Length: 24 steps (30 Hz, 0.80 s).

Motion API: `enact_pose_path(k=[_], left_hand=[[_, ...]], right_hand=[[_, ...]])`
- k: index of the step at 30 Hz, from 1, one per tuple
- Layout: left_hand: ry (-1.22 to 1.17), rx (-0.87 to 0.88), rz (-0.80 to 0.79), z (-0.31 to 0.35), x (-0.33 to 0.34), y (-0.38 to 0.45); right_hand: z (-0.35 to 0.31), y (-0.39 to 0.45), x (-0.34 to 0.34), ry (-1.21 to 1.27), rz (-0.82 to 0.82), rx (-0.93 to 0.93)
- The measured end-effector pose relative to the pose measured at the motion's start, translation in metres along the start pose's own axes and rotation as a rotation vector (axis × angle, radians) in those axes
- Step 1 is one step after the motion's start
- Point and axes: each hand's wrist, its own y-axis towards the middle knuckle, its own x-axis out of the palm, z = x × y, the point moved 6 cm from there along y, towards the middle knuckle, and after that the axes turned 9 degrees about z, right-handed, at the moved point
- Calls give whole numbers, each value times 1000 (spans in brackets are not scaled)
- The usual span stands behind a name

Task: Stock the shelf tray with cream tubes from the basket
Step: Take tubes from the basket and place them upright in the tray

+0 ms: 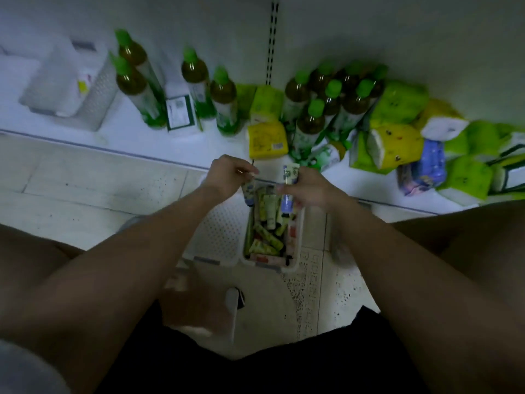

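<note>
Head view: left hand [227, 173] pinching one cream tube [249, 191] near its upper end, cap hanging down over the rim of the white basket [295, 251]. Right hand [306, 187] curled round a second tube [290, 189], crimped end up, cap down, just above the basket's far end. Basket on the floor [85, 194] between the knees, touching the lip of the bottom shelf [127, 137]; more tubes [267, 231] heaped inside, crossed and overlapping. No tray plainly identifiable on the shelf; possibly the perforated white container [96, 92] at far left, well apart from both hands.

Best handling, as a judgement: lift both tubes clear of the heap before swinging toward the shelf, so no cap snags a neighbour; keep grip mid-body rather than on the crimp, soft walls likely to slip or fold; turn both the same way round before setting down, printed face forward.

Count: two tubes in hand, one each. In the basket, roughly a dozen visible, exact number impossible to tell through overlap and blur. Green-capped bottles [196, 69]: four left of the shelf upright, about eight right of it. Yellow and green packs [267, 139]: several, uncountable.
</note>
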Motion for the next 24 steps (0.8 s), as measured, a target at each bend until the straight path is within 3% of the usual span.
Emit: enact_pose_path(k=[4, 9, 18, 24], left_hand=[[-199, 85, -21, 76, -59, 0], [-279, 234, 27, 158, -137, -10], [-248, 543, 36, 289, -261, -48], [-95, 696, 98, 364, -297, -65]], right_hand=[[-65, -23, -35, -1, 94, -193], [-144, -64, -79, 43, 230, -369], [-262, -154, -144, 5, 332, -719], [-329, -196, -177, -142, 348, -813]])
